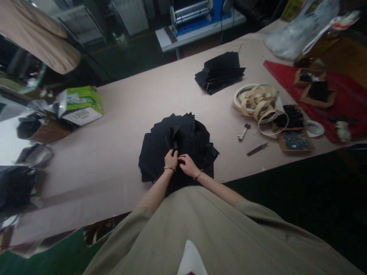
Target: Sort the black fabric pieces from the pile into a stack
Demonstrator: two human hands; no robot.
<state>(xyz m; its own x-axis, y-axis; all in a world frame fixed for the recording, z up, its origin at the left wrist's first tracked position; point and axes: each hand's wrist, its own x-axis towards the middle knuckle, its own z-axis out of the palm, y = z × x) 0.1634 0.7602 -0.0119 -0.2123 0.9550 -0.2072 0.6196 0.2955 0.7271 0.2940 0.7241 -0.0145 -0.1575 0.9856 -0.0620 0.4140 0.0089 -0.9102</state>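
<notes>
Black fabric pieces lie in a wide, fanned pile at the table's near edge, directly before me. Over this pile, my left hand is closed with thumb and fingers pinching a black strap, which stands up in a small loop above the fingers. My right hand is right beside it, its fingers curled and bent toward the left fingertips. Whatever lies between the right fingers is dark against the black cloth and cannot be made out.
A second stack of black pieces sits farther back. Rightward are a coil of beige tape, tweezers, a small white-handled tool and boxes of small parts. A green-and-white box stands left. Someone's sleeve shows beyond the table.
</notes>
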